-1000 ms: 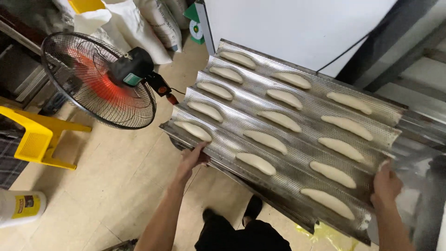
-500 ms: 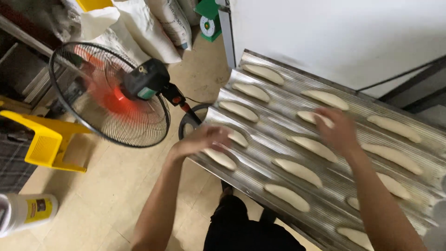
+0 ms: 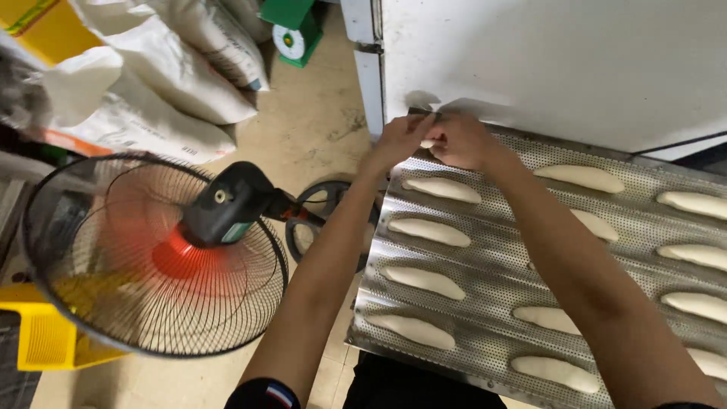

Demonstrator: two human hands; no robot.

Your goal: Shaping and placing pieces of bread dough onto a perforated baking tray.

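Dough piece: a small pale length (image 3: 429, 142) at the far left corner of the perforated tray (image 3: 492, 273), only its end showing between the two hands
Left hand: (image 3: 401, 136) fingers curled and nearly closed, fingertips pinching at the dough piece; how firm the hold is cannot be told
Right hand: (image 3: 463, 142) loosely fisted, touching the left hand, cupped over the same dough piece and hiding most of it
Tray: silver, corrugated into long channels, reaching from the near left to the far right, its right end cut off by the frame
Done, as judged: the channels already carry shaped loaves (image 3: 429, 232) in rows, lying lengthwise and apart from one another; the left column shows four of them below the hands
Left, as judged: the far left corner spot is the one in hand; whether any other spots lack dough is hidden behind the right forearm and the frame edge
Far edge: the tray's far rim lies just beside a white cabinet (image 3: 545, 60), so there is little room beyond the hands
Left edge: the tray's left rim overhangs the tiled floor (image 3: 318, 129); a running pedestal fan (image 3: 151, 257) stands near, its round base (image 3: 318, 220) just beside the rim
Near edge: the rim meets the person's dark clothing
Open room: bare floor on the far left, between the flour sacks (image 3: 174, 68), a green scale (image 3: 291, 34) and the cabinet; a yellow frame (image 3: 45, 341) fills the near left corner
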